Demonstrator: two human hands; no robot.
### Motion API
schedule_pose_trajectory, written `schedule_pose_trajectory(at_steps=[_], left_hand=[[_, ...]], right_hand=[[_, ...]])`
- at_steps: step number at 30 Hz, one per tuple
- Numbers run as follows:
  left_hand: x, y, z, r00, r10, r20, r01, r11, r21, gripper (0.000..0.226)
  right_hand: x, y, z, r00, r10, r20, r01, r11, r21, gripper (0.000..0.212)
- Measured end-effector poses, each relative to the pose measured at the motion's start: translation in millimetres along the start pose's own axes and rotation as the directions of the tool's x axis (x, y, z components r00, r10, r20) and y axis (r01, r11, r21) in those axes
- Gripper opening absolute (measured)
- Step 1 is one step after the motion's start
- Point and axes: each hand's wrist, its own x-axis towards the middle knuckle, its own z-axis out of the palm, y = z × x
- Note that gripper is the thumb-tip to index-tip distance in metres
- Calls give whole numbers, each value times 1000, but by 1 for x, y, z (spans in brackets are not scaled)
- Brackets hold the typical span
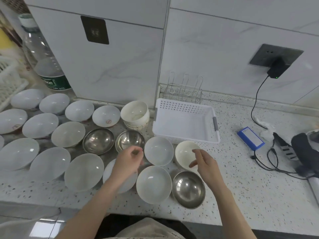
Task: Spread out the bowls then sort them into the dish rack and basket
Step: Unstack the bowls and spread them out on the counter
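Several white bowls lie spread over the speckled counter (241,195), with three steel bowls among them. My left hand (127,161) hovers with curled fingers at the near rim of a steel bowl (130,139); I cannot tell if it grips the rim. My right hand (203,163) is open, its fingers spread over the near edge of a cream bowl (184,152). A stack of cream bowls (135,114) stands left of the empty white basket (185,107). Behind the basket stands the wire dish rack (185,90), also empty.
A large clear water bottle (46,62) and a white crate (8,78) stand at the back left. A blue pack (250,138), black cables and dark devices (302,149) lie at the right. A charger (278,68) is plugged into the wall socket.
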Motion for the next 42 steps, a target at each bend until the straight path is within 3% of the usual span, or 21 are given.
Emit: schedule_pose_trajectory(at_steps=[4,9,13,17,23,33,37,42], left_hand=[[40,8,-34,981,-192,-18,179,941,-288,19],[89,24,-58,955,-281,92,295,876,-382,18],[123,22,-65,935,-341,96,351,861,-368,52],[142,24,-64,941,-318,114,337,856,-392,69],[155,20,-62,970,-190,150,229,921,-316,44],[156,26,-72,971,-141,193,204,910,-362,41],[153,26,-86,956,-155,251,260,842,-472,38],[150,13,-119,943,-134,304,311,678,-666,41]], right_hand=[[13,-36,27,996,-84,10,84,996,-2,25],[19,-66,59,993,-82,83,85,996,-31,23],[21,-80,78,991,-79,112,85,995,-43,24],[17,-76,83,997,-14,77,17,999,-42,25],[7,-60,87,996,84,6,-84,996,3,22],[13,-64,108,990,138,4,-138,989,47,19],[27,-73,118,992,127,-6,-127,990,55,18],[54,-101,138,995,91,31,-92,996,9,28]])
